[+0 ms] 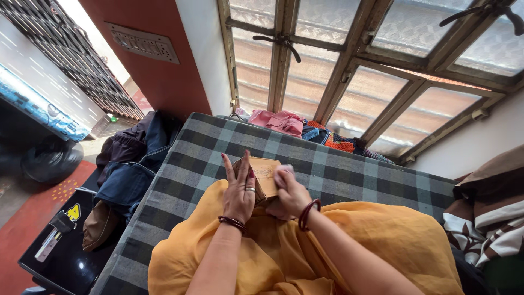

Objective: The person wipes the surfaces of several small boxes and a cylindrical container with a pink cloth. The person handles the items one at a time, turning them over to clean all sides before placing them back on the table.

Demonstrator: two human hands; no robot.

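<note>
Small brown cardboard box (266,176) at centre, above the yellow cloth (284,251): we steady it with left hand (238,191), fingers spread, at nine o'clock; right hand (287,194) pinches its three o'clock edge; loose grip may drop it

Single head-worn view, looked steeply down and forward from close above both hands. Grey-and-black checked cloth surface (338,175) stretched beyond the hands; wooden-framed frosted window (349,71) stood farther ahead. No second view shared anything.
</note>
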